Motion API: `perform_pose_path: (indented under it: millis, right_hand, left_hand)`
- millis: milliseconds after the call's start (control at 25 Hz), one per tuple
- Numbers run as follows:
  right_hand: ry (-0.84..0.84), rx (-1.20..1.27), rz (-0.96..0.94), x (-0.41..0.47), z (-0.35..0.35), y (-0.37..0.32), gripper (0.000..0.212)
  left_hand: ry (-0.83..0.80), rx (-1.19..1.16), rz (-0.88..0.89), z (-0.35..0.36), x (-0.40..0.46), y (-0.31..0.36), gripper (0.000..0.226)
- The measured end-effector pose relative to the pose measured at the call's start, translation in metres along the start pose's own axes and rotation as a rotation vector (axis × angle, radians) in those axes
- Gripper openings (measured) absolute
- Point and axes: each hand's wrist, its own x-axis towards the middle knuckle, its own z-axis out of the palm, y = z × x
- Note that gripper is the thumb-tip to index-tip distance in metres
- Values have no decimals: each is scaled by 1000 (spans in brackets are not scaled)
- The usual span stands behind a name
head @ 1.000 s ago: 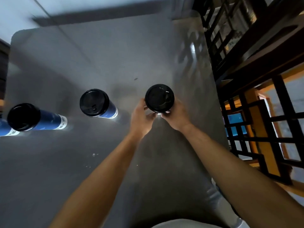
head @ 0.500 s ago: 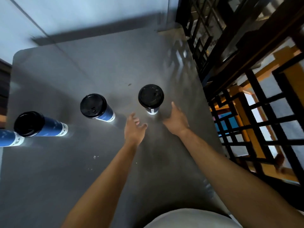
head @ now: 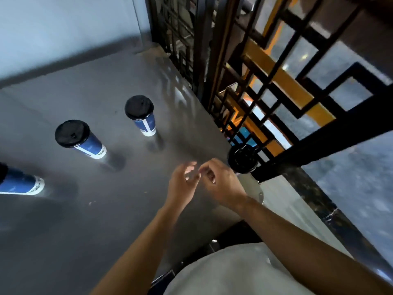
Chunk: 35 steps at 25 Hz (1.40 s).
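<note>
Three blue paper cups with black lids stand on the grey table (head: 63,220): one at the back (head: 140,114), one left of it (head: 79,139), one cut off by the left edge (head: 20,183). A fourth black lid (head: 242,159) shows at the table's right edge, its cup mostly hidden behind my right hand. My left hand (head: 181,183) and my right hand (head: 222,182) hover close together above the table, fingers loosely curled and blurred. Neither holds anything. My right hand's fingertips are just left of that fourth lid.
A black lattice screen (head: 265,99) with yellow bars behind it runs along the table's right side. A pale wall (head: 63,24) stands behind the table. My light shirt (head: 234,271) fills the bottom.
Both hands let go of the right-hand cup, left it standing, and drew back and to the right. The view swung right, bringing a fourth lid into sight.
</note>
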Motion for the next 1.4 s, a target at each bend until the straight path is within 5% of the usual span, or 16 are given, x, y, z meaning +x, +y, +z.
perform_pose_path:
  millis: [160,240,360,600,800,960,1120,1280,1400]
  right_hand:
    - [83,-36,106,-65,-33,55,8]
    - [239,-24,107,-75,-48,81,26]
    - [354,-23,-35,-55,-69,107,51]
    - [-71,58,-178,0,-97,128,75]
    - [-141,106,-262,19,-100,134,68]
    - [-258,220,-279,32,-102,129,69]
    - [-409,484,-89,36,-98,106,61]
    - [-444,741,308,37,-77,70,36]
    - [-415,793,591,36,-59,59,43]
  left_hand:
    - [-129,-35,247,23,-17,21,64]
    - [-127,45,394,33,-20,29,74]
    - [-181,167,384,48,-17,45,79]
    - [-73,195,245,83,-12,55,79]
    - [109,50,120,95,-16,69,58]
    - [193,-102,10,88,-26,69,63]
    - [178,-253,-48,66,-35,69,56]
    - [235,-587,-201,59,-37,83,34]
    - [247,-749,-352,63,-31,91,32]
